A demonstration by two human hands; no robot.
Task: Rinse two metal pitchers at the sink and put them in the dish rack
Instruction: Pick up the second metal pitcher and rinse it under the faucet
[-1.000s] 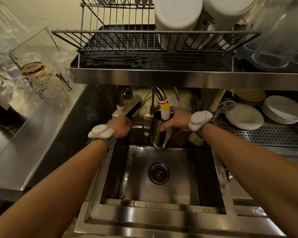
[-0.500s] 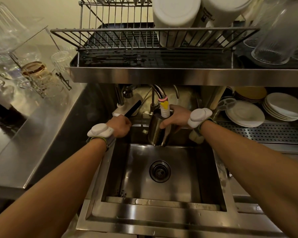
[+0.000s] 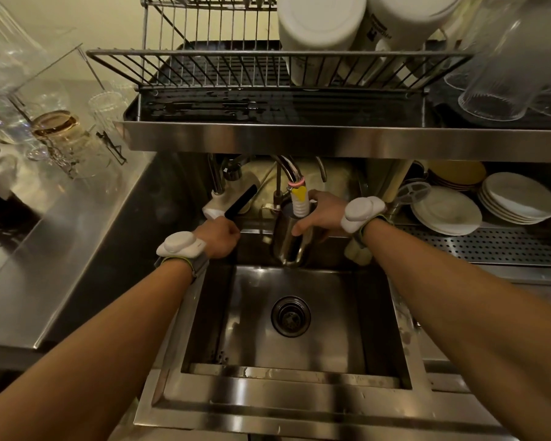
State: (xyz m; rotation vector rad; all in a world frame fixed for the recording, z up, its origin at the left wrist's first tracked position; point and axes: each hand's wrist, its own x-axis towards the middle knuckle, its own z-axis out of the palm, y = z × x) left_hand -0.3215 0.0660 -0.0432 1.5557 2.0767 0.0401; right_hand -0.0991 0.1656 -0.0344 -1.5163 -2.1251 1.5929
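1. My right hand (image 3: 320, 214) grips the shiny steel pitcher (image 3: 285, 241), fingers wrapped round its body and thumb across the front
2. The pitcher hangs upright over the back of the steel sink basin (image 3: 337, 300), with the white ribbed tap nozzle (image 3: 299, 207) at its mouth
3. My left hand (image 3: 218, 237), apart from the pitcher on its left, is a fist closed on the lower end of the black tap lever (image 3: 241, 201)
4. The wire dish rack (image 3: 204, 68) sits above and beyond both hands
5. The round drain (image 3: 290, 316) lies nearer me, between my forearms
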